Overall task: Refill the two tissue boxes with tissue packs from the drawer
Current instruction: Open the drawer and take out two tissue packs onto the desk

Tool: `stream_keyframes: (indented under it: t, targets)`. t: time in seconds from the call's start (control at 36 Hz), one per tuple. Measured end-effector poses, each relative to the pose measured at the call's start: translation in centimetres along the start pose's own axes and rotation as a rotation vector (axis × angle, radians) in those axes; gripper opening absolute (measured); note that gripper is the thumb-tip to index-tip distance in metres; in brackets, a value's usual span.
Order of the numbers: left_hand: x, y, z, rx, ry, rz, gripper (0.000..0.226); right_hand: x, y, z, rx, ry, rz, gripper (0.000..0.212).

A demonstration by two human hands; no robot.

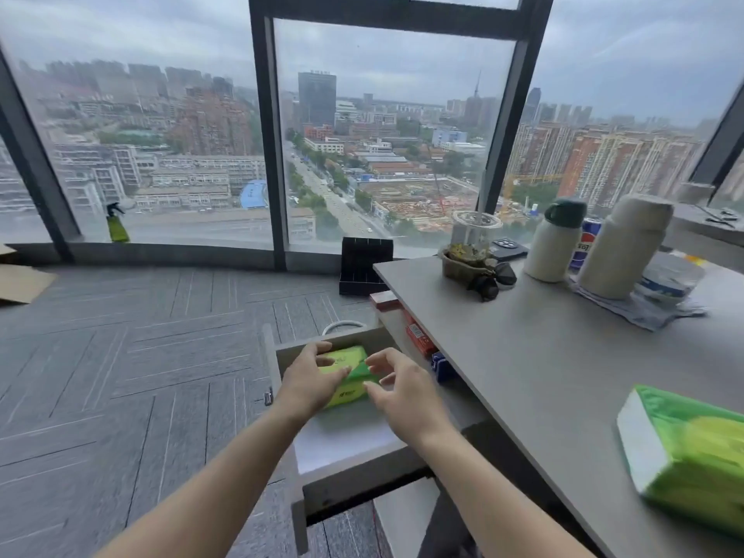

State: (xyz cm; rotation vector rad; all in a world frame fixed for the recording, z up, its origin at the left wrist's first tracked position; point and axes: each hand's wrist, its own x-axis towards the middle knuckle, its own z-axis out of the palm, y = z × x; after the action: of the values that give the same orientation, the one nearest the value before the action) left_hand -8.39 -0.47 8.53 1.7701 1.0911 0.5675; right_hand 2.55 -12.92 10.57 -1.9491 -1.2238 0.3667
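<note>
We note left hand (310, 376) gripping green tissue pack (346, 374) in open drawer (342, 441); right hand (402, 390) spread, empty; advise clamping both ends, lifting level

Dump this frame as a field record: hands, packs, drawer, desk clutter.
left hand: on the green plastic tissue pack in the drawer, fingers over its top
right hand: fingers spread beside that pack, grip not closed
drawer: grey pull-out desk drawer, open
second pack: green plastic tissue pack on the desk, near right edge
desk: grey desk top
clutter: two white flasks, blue soda can, small potted plant
tissue boxes: not in view
</note>
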Motion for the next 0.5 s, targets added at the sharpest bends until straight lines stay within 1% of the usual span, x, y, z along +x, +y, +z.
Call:
stream_keyframes:
  t: [0.14,0.19,0.28,0.39,0.5]
  targets:
    - [4.0,-2.9,2.0,-0.090,0.015,-0.234,0.077,3.7,3.3,4.7,0.013,-0.046,0.120,0.038]
    - [5.6,-4.0,2.9,-0.112,0.019,-0.285,0.087,5.1,4.5,6.0,0.018,-0.058,0.169,0.044]
    - [7.6,-5.3,3.9,-0.083,0.045,-0.324,0.099,7.3,6.1,7.3,0.042,-0.062,0.242,0.049]
    - [9.0,-6.9,4.8,-0.079,0.053,-0.374,0.108,9.7,7.9,8.8,0.072,-0.103,0.321,0.060]
    - [10.2,-7.9,5.2,-0.090,0.043,-0.397,0.104,11.1,9.0,10.0,0.091,-0.178,0.378,0.062]
